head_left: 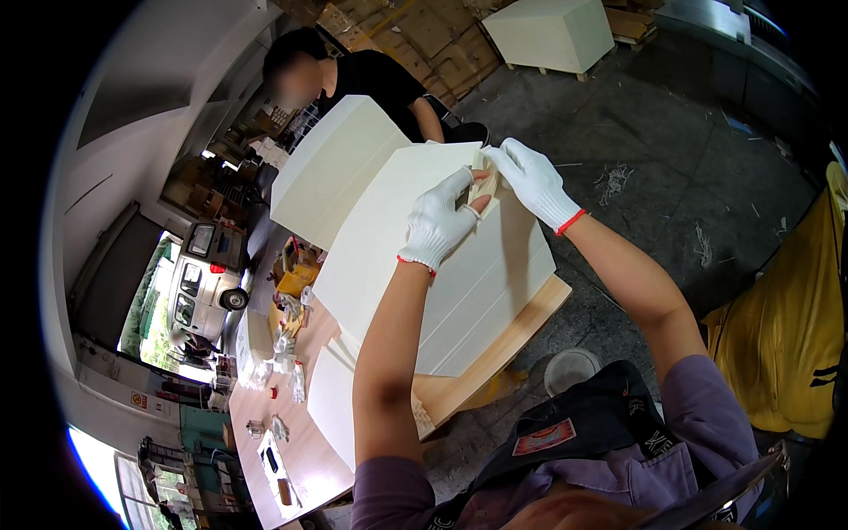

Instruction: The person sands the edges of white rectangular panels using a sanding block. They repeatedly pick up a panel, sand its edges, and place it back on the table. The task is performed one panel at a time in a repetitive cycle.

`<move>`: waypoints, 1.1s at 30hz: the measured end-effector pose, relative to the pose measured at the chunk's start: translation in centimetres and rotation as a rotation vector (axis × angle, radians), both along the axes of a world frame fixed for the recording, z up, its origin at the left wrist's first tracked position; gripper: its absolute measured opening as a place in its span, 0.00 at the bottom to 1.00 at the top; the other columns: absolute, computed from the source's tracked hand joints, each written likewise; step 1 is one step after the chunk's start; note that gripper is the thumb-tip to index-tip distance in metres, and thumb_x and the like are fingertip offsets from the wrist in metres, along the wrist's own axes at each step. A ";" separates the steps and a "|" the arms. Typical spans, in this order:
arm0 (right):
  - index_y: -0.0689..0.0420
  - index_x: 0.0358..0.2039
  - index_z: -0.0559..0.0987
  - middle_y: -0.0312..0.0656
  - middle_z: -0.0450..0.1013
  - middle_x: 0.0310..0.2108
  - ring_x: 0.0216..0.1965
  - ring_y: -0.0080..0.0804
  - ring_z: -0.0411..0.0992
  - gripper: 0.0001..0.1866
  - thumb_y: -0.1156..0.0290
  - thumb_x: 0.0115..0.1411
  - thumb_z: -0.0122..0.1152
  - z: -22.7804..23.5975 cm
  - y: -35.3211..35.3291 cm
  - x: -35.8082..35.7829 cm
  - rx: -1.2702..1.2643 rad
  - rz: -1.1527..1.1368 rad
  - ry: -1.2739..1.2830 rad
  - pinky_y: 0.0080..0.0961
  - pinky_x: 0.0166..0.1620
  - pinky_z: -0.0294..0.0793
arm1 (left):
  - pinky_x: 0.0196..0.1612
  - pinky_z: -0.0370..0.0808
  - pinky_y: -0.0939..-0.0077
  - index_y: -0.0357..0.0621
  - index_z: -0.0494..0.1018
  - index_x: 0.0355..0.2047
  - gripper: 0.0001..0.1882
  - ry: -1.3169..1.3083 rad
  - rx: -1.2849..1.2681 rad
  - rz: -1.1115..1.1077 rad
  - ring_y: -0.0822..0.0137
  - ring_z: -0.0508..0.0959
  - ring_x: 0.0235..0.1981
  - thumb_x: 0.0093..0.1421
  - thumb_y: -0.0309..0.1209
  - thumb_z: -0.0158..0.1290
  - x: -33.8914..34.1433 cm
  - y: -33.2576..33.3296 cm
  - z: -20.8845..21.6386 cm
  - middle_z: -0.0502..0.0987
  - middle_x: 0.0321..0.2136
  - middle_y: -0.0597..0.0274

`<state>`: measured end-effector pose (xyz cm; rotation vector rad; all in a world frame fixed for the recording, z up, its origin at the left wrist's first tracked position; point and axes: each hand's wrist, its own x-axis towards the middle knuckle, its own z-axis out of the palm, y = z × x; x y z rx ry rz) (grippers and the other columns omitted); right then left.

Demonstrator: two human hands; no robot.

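Observation:
Both my hands wear white knit gloves with red cuffs. A tall stack of large cream-white sheets [389, 225] stands in front of me on a light wooden board [508, 331]. At the stack's far right corner, my left hand [442, 216] is closed around a small bundle of cream sheet edges [481, 187], its bare thumb and fingertip showing against them. My right hand [530, 181] is on the other side of the same corner, fingers bent and pinching the edges there. How many sheets are between the fingers is hidden.
Beyond sits another cream stack [340, 168], with a person in black [375, 84] behind it. A wooden table [309, 468] at left bears gloves and small items. A white bucket [571, 371], yellow sack [786, 327] and wrapped pallet load [552, 35] stand on the grey floor.

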<state>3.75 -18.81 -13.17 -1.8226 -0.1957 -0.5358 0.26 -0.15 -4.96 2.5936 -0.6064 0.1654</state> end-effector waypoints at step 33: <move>0.54 0.45 0.82 0.47 0.78 0.33 0.37 0.49 0.77 0.26 0.43 0.72 0.47 2.5 -2.0 -0.7 -0.182 0.214 0.016 0.42 0.44 0.74 | 0.51 0.79 0.62 0.55 0.80 0.57 0.20 -0.187 0.052 0.006 0.55 0.84 0.47 0.65 0.38 0.59 0.0 0.4 -1.1 0.83 0.53 0.55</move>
